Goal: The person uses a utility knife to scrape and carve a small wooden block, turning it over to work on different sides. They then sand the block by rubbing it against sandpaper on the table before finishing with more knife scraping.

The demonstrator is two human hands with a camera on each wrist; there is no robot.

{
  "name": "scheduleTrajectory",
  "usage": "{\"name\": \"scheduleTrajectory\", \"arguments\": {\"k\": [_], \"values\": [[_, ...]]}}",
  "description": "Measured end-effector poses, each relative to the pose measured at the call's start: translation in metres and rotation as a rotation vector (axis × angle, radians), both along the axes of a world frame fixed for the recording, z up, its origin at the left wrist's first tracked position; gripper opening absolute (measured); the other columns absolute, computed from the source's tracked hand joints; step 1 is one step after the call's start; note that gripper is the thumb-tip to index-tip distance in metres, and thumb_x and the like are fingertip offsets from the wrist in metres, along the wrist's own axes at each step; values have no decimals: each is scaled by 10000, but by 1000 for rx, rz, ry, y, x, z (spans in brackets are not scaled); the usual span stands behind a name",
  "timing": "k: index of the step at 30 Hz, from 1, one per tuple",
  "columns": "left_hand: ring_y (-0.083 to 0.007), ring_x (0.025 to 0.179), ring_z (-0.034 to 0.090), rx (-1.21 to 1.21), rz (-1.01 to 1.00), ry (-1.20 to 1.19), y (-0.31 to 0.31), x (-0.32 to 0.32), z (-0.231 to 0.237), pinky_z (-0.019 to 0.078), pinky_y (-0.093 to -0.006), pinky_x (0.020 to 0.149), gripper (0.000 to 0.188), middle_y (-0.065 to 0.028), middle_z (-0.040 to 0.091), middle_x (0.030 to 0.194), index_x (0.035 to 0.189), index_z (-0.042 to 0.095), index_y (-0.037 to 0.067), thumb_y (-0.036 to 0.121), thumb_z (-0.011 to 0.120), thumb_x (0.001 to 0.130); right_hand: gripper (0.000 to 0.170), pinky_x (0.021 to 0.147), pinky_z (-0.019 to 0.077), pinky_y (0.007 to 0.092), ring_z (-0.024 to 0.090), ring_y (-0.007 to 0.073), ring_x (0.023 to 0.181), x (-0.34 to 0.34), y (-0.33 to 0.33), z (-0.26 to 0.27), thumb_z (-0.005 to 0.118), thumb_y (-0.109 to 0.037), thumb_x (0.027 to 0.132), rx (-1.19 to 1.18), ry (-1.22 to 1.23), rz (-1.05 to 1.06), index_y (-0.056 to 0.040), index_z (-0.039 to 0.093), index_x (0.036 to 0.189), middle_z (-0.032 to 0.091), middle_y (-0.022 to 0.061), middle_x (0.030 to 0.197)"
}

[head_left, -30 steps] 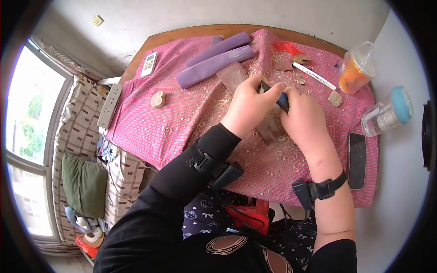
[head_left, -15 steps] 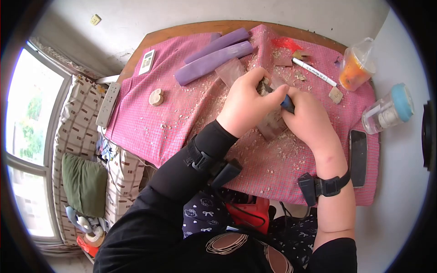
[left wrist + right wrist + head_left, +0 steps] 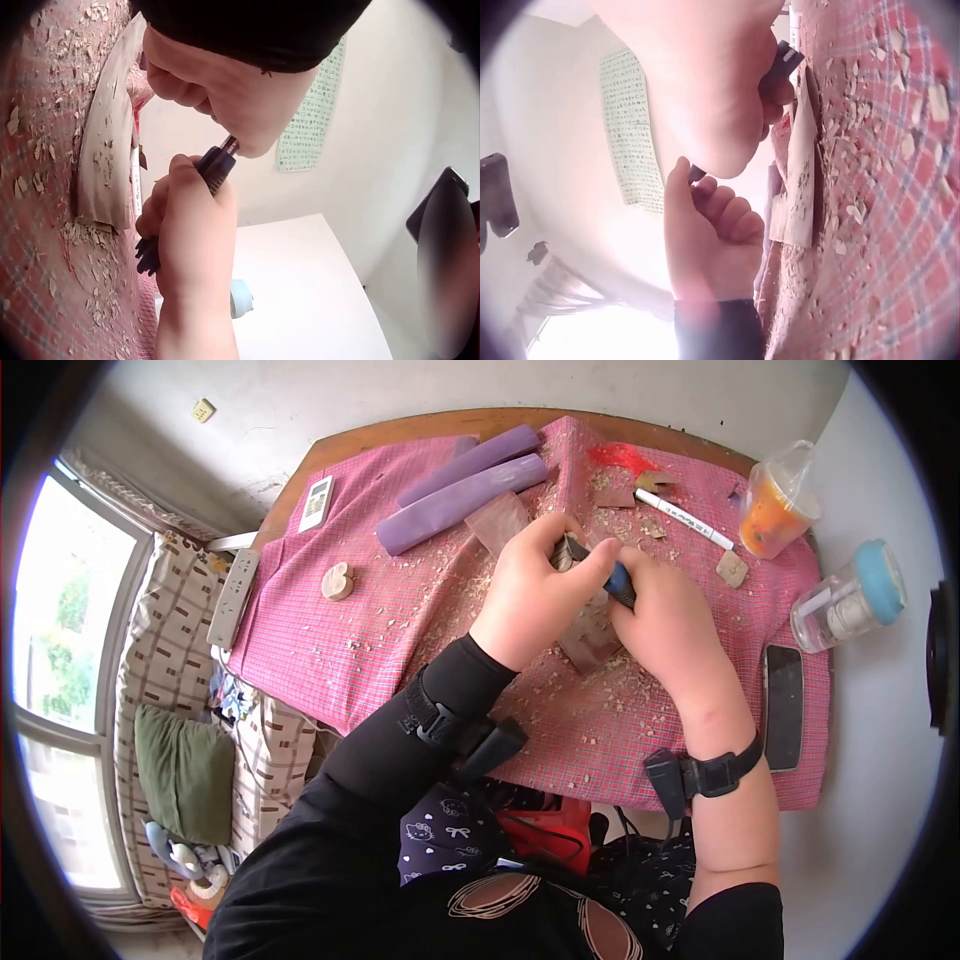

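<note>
Above the table, my right hand (image 3: 668, 610) grips the dark blue handle of a carving knife (image 3: 621, 586), its metal shaft pointing toward the other hand. My left hand (image 3: 532, 592) holds a small pale piece of wood (image 3: 562, 561), mostly hidden by its fingers and thumb. The dark blade lies against this piece, near the left thumb. Both hands almost meet. In the left wrist view, the knife handle (image 3: 216, 166) runs through the right fist. Curled left fingers (image 3: 731, 214) show in the right wrist view. Beneath the hands lies a brownish sheet (image 3: 590, 640) strewn with shavings.
Wood shavings cover the pink checked cloth (image 3: 400, 650). Around lie purple rolls (image 3: 465, 503), a rounded wooden piece (image 3: 337, 581), a remote (image 3: 316, 503), a marker (image 3: 685, 518), a wooden block (image 3: 731, 569) and a phone (image 3: 783, 705). An orange drink cup (image 3: 777, 510) and a blue-lidded jar (image 3: 850, 600) stand right.
The right hand and knife shift slightly right, then back left toward the left hand. Both hands keep their grips, and the head view drifts a little.
</note>
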State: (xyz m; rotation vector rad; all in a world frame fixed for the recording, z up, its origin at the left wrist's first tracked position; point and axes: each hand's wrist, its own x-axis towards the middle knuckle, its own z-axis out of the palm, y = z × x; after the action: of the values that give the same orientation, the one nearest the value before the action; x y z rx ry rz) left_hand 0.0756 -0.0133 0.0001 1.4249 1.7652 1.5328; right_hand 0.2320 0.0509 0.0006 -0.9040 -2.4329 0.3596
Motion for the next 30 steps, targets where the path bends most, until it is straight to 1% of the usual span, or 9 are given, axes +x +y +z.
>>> {"name": "scheduleTrajectory", "arguments": {"k": [5, 7, 13, 17, 19, 22, 26, 28, 30], "values": [[-48, 680, 434, -7, -49, 51, -2, -4, 1, 392, -269, 579, 312, 31, 492, 687, 851, 597, 24, 291, 748, 907, 334, 791, 541, 536, 665, 461, 878, 4, 7, 0, 656, -104, 831, -205, 13, 139, -10, 609, 1148, 688, 243, 890], [-55, 670, 437, -20, -1, 148, -1, -2, 0, 399, -276, 576, 316, 13, 503, 682, 853, 601, 18, 297, 740, 906, 311, 781, 550, 532, 679, 447, 867, 4, 4, -1, 665, -118, 843, -104, -18, 47, -19, 617, 1134, 695, 232, 879], [-56, 647, 439, -36, 49, 88, 2, 0, -3, 398, -278, 558, 347, 4, 516, 671, 857, 616, 10, 327, 749, 909, 269, 750, 566, 521, 701, 417, 828, -4, -3, 3, 685, -140, 858, 38, -180, -142, -34, 626, 1098, 708, 205, 862], [-50, 643, 433, -85, 22, 9, 4, -2, 1, 386, -273, 549, 367, 10, 514, 664, 856, 616, 11, 346, 757, 909, 252, 762, 558, 531, 693, 432, 843, 2, 0, 0, 669, -123, 855, 49, -85, -55, -30, 624, 1086, 702, 214, 859], [-45, 636, 428, -54, -30, 138, 1, -6, 0, 374, -274, 536, 374, 15, 513, 662, 853, 616, 12, 354, 758, 910, 251, 777, 549, 541, 685, 449, 866, 5, 3, 0, 666, -113, 845, -105, -23, 44, -26, 627, 1077, 699, 227, 869], [-51, 625, 425, -62, -32, 168, -2, -5, 2, 371, -285, 530, 374, 14, 506, 656, 855, 616, 9, 353, 754, 910, 252, 792, 541, 549, 676, 462, 887, 5, 4, 3, 662, -109, 836, -178, 11, 83, -24, 629, 1070, 697, 239, 877], [-61, 609, 423, -81, 3, 148, -1, -1, -1, 377, -292, 528, 352, 14, 504, 646, 861, 616, 10, 336, 730, 925, 247, 785, 548, 542, 682, 455, 870, 1, -1, 1, 674, -115, 830, -98, -74, 5, -23, 633, 1056, 702, 235, 882], [-328, 631, 582, -84, 49, 131, -1, 1, 0, 467, -427, 622, 398, -200, 577, 684, 869, 612, -24, 361, 706, 906, 222, 765, 558, 534, 694, 439, 841, 1, -4, 4, 678, -113, 825, -23, -104, -33, -14, 637, 1020, 707, 227, 870], [-329, 631, 581, -102, 46, 103, 0, 1, -2, 468, -425, 624, 384, -201, 577, 685, 870, 614, -22, 351, 696, 912, 252, 764, 551, 537, 690, 436, 846, -1, -3, 2, 686, -103, 827, -16, -149, -59, -24, 628, 1059, 702, 225, 858]]}}
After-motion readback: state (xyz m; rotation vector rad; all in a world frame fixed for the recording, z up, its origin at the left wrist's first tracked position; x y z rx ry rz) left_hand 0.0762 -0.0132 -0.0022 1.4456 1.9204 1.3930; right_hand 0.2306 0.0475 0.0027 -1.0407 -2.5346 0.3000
